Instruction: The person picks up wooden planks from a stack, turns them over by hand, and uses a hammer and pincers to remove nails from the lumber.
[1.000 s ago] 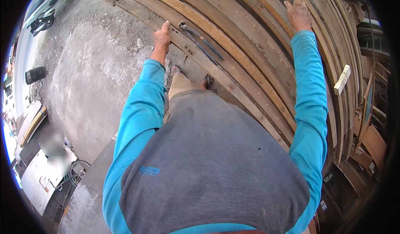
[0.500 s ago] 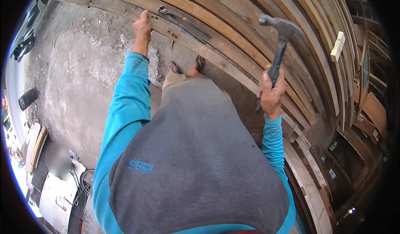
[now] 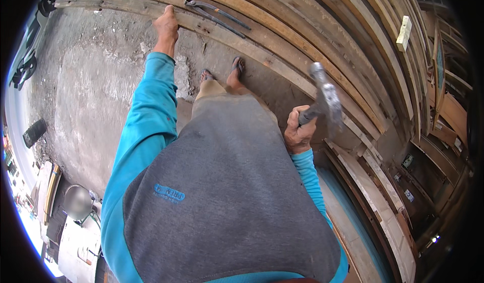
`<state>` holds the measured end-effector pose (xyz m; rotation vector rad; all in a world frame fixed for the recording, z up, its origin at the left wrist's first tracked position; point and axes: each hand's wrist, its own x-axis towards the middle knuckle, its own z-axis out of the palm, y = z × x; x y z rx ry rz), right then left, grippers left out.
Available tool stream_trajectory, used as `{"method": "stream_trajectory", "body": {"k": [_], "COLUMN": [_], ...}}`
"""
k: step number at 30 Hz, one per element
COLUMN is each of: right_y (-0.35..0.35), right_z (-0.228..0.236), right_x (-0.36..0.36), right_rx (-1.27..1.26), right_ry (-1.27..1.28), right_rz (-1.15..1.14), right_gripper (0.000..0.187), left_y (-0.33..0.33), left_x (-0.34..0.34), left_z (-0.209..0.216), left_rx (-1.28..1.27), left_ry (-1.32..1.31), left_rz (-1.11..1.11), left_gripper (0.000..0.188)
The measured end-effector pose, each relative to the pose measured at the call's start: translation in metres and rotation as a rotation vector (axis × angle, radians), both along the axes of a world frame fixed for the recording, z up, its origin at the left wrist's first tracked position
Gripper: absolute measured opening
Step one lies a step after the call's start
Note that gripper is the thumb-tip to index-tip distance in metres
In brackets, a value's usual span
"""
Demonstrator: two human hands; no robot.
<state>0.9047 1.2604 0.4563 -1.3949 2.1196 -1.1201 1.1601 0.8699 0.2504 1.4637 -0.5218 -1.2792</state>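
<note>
My left hand (image 3: 166, 25) is closed round the near wooden plank (image 3: 227, 37), at its left part. My right hand (image 3: 301, 130) grips a claw hammer (image 3: 322, 99) by its dark handle, in front of my right hip. The hammer's metal head is smeared by motion and hangs in the air, apart from the wood below it. Long-handled pincers (image 3: 218, 16) lie on the boards just right of my left hand, jaws toward that hand.
Several long boards (image 3: 302, 36) run side by side across the far side and curve down the right. On them rests a pale yellow block (image 3: 404, 33). My sandalled feet (image 3: 237, 67) stand on rough concrete (image 3: 96, 96). At the left are a black block (image 3: 34, 133) and a white tabletop (image 3: 78, 245).
My right hand has brought the hammer down and leftward, nearer my body, and the hammer head has swung lower. My left hand keeps its hold on the plank; the whole view has shifted slightly.
</note>
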Motion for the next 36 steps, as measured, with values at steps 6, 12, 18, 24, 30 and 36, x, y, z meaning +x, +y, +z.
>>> {"method": "stream_trajectory", "body": {"k": [6,12,18,24,30,36], "right_y": [0.003,-0.027,0.014,-0.017,-0.001,-0.065], "right_z": [-0.013,0.036,-0.043,-0.005,-0.037,0.005], "right_x": [0.008,0.015,0.011,0.017,-0.008,-0.009], "right_rx": [0.458,-0.165,0.378,0.439,0.583,0.514], "right_ry": [0.057,-0.028,0.163,-0.053,0.068,0.017], "right_rz": [-0.121,-0.15,-0.092,-0.179,-0.048,0.166], "right_gripper": [0.022,0.023,0.024,0.03,0.027,0.021], "left_y": [-0.005,0.002,0.0,0.004,0.003,0.008], "left_x": [-0.004,0.006,-0.002,0.003,-0.007,-0.006], "left_z": [-0.005,0.008,0.007,-0.006,-0.001,0.018], "left_rx": [-0.068,0.074,0.052,0.1,0.01,0.107], "left_ry": [-0.173,-0.167,-0.119,-0.25,-0.234,-0.201], "left_rz": [0.005,-0.042,-0.036,-0.068,-0.016,-0.08], "left_gripper": [0.039,0.039,0.041,0.046,0.046,0.046]}}
